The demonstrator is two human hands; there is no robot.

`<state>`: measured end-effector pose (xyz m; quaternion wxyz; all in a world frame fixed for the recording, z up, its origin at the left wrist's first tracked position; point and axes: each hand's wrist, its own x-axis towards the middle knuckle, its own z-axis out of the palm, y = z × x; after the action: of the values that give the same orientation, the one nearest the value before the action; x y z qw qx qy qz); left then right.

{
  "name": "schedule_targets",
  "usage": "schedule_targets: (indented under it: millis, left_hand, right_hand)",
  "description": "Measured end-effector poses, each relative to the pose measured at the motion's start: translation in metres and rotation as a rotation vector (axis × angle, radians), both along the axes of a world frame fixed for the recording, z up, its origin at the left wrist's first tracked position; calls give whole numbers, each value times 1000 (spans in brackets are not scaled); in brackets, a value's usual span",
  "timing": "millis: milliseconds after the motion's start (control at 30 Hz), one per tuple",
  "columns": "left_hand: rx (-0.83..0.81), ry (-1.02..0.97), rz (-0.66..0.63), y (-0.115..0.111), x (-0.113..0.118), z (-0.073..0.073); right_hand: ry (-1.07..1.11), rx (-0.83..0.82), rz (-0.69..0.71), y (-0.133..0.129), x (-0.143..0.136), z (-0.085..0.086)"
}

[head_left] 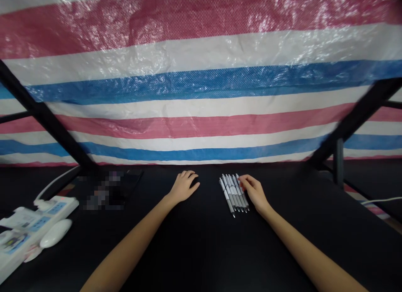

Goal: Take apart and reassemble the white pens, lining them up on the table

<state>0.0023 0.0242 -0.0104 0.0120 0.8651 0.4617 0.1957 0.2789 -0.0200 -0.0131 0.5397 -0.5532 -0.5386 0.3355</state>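
Several white-and-grey click pens (234, 192) lie side by side in a slanted row on the black table (201, 246), tips toward me. The leftmost pen (227, 198) sits a little lower than the others. At the row's right end is my right hand (255, 194), its thumb and fingers pinched at the upper part of the rightmost pen. Part of that pen is hidden behind the fingertips. My left hand (184, 186) rests palm down on the table, left of the pens and apart from them, holding nothing, with its fingers spread.
A white power strip (40, 225) with plugs lies at the left, a white computer mouse (55, 233) beside it. A dark, partly blurred flat object (125, 187) is at the back left. Black frame bars (59, 128) and a striped plastic sheet (201, 124) stand behind the table.
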Motion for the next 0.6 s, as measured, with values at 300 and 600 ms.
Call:
schedule_targets:
  millis: [300, 600]
  left_hand:
    - [-4, -9, -9, 1, 0, -1]
    - [-2, -12, -9, 1, -1, -2]
  right_hand:
    - [-21, -2, -1, 1, 0, -2]
    - [-21, -4, -5, 0, -1, 0]
